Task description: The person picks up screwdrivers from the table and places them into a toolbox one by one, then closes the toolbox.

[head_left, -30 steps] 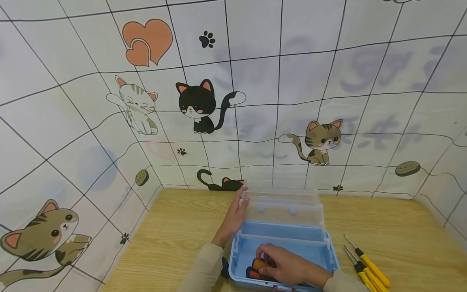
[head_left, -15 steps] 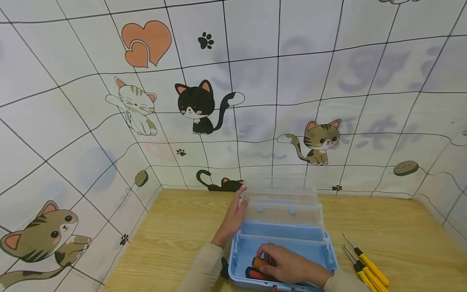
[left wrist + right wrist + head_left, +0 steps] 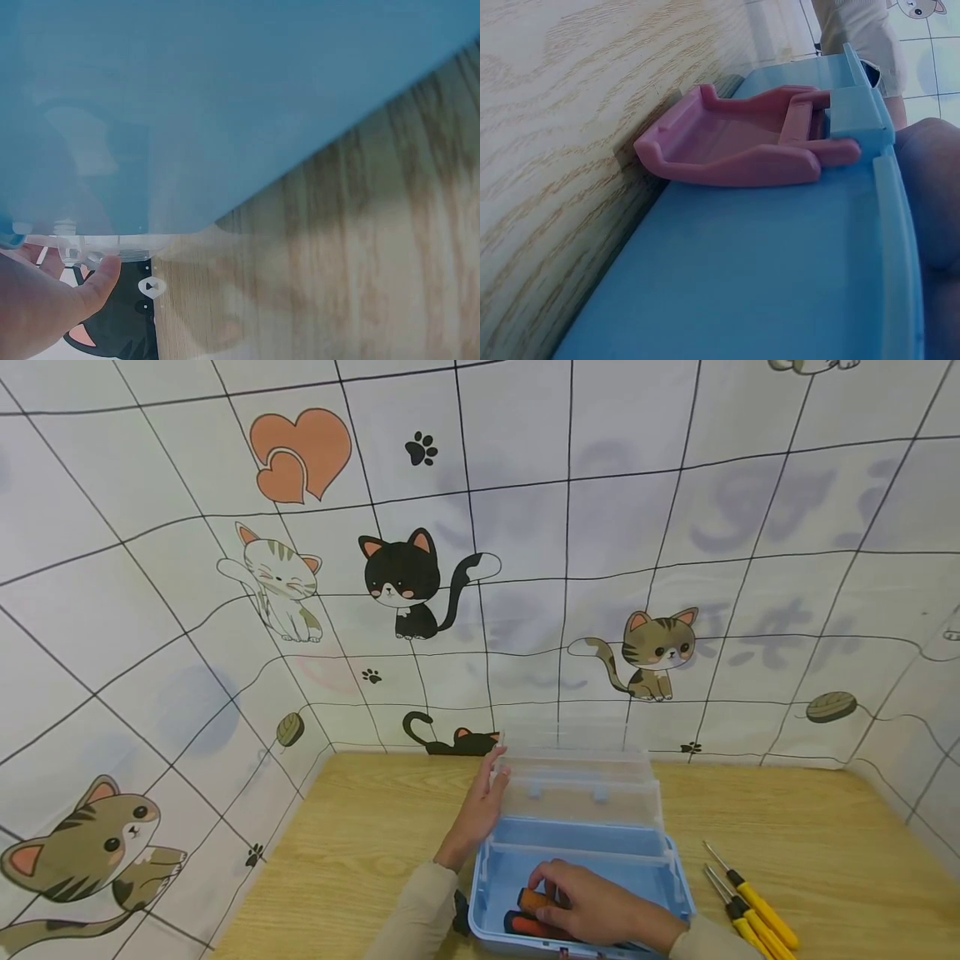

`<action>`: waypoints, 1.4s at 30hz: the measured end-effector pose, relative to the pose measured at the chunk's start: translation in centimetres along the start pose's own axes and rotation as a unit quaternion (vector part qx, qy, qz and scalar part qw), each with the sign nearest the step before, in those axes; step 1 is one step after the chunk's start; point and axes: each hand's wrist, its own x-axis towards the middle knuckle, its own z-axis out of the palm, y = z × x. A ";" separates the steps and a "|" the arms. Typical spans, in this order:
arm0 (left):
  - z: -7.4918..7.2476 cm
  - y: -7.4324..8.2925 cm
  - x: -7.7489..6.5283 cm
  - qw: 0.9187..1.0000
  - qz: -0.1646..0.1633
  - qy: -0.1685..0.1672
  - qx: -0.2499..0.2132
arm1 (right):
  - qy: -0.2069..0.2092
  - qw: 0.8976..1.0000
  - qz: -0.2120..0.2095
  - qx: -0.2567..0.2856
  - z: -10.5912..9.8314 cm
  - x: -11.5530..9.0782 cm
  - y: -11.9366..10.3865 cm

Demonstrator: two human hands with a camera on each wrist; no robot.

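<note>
A light-blue toolbox (image 3: 476, 917) stands on the table with its clear lid (image 3: 583, 758) swung up and back. My left hand (image 3: 478, 806) holds the lid's left edge, thumb in front and fingers behind; the left wrist view shows the thumb (image 3: 101, 285) on the clear plastic. Inside the box, my right hand (image 3: 592, 902) grips an orange-handled screwdriver (image 3: 534, 900) between thumb and fingers, its shaft hidden beneath the hand. A screwdriver with a red-and-black handle (image 3: 532, 927) lies just in front of it, partly covered by the hand.
Several yellow-handled screwdrivers (image 3: 759, 910) lie on the wooden table (image 3: 375, 843) right of the box. A pink latch (image 3: 727, 139) hangs lowered on the box's front. The cat-print wall (image 3: 525, 568) rises behind the table, close to the raised lid.
Both hands keep their places on the lid and in the box. Only the head view has shifted very slightly.
</note>
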 end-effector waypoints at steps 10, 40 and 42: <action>0.2 -1.6 0.5 1.000 -0.008 0.005 0.007 | 0.004 1.000 -0.021 -0.008 -0.2 -0.6 -0.2; 0.6 -3.8 1.2 1.000 -0.007 0.017 0.008 | 0.021 0.997 -0.073 0.005 -2.4 -3.9 -1.2; 0.6 -3.8 1.2 1.000 -0.004 0.016 0.008 | 0.027 0.997 -0.078 0.004 -2.7 -4.2 -1.3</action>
